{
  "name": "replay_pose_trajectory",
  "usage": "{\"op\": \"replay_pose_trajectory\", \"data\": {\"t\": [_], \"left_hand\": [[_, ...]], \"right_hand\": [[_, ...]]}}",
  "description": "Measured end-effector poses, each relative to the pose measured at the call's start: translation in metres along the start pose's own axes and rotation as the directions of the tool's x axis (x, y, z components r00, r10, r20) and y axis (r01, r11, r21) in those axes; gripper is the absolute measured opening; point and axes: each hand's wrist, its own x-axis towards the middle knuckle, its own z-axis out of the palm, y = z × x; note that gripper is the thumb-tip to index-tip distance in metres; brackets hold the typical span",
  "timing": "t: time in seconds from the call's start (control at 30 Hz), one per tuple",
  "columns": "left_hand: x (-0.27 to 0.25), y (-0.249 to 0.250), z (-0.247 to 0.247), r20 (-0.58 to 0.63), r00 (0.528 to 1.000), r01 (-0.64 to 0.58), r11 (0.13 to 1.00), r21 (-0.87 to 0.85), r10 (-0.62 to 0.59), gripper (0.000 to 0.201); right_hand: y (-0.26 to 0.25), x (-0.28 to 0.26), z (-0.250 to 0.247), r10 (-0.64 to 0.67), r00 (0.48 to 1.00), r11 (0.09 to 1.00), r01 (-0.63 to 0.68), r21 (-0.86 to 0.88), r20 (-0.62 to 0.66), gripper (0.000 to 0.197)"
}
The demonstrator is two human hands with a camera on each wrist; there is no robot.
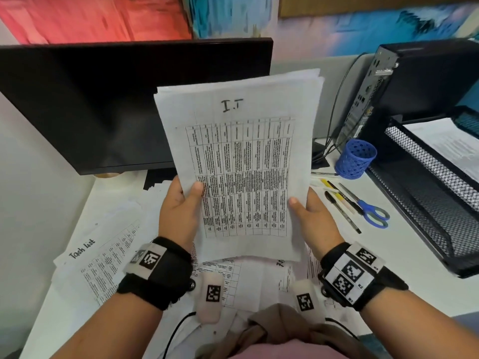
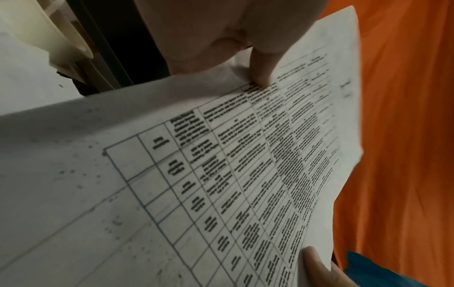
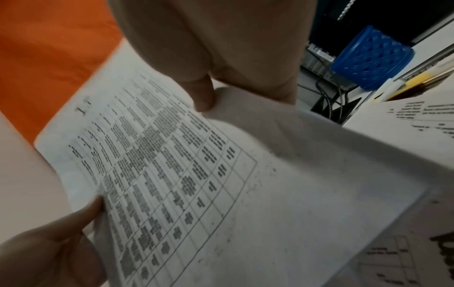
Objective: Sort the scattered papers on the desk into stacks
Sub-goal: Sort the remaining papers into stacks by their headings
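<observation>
Overhead, the left hand (image 1: 178, 213) and right hand (image 1: 315, 218) pinch a paper sheaf (image 1: 241, 161) headed "I.T", raised above the desk (image 1: 404, 250); at eight o'clock lies a "Task List" sheet (image 1: 103, 257). Both wrist views show thumbs clamping its printed table.

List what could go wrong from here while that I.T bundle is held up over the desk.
1. The I.T bundle is held only by its lower side edges, left hand and right hand; its fanned top sheets could splay or slip out.
2. Set down carelessly, it might mix with the Task List sheet and other loose papers below.
3. A swing right could knock the blue pen cup.
</observation>
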Motion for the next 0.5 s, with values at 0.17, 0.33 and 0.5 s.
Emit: {"op": "replay_pose_trajectory", "data": {"t": [0.17, 0.33, 0.5], "left_hand": [[-0.006, 0.008, 0.018, -0.06, 0.995, -0.068, 0.992, 0.102, 0.075, 0.019], [-0.014, 0.003, 0.041, 0.016, 0.998, -0.063, 0.949, 0.309, 0.061, 0.013], [-0.04, -0.014, 0.059, 0.239, 0.96, 0.069, 0.953, 0.295, -0.143, 0.029]], "right_hand": [[0.006, 0.001, -0.031, -0.04, 0.999, 0.997, 0.039, -0.06, -0.017, 0.02], [0.008, 0.001, -0.072, -0.053, 0.998, 0.996, 0.05, -0.068, -0.035, 0.024], [0.006, 0.008, -0.141, -0.033, 0.997, 0.991, 0.023, -0.135, -0.07, 0.022]]}}
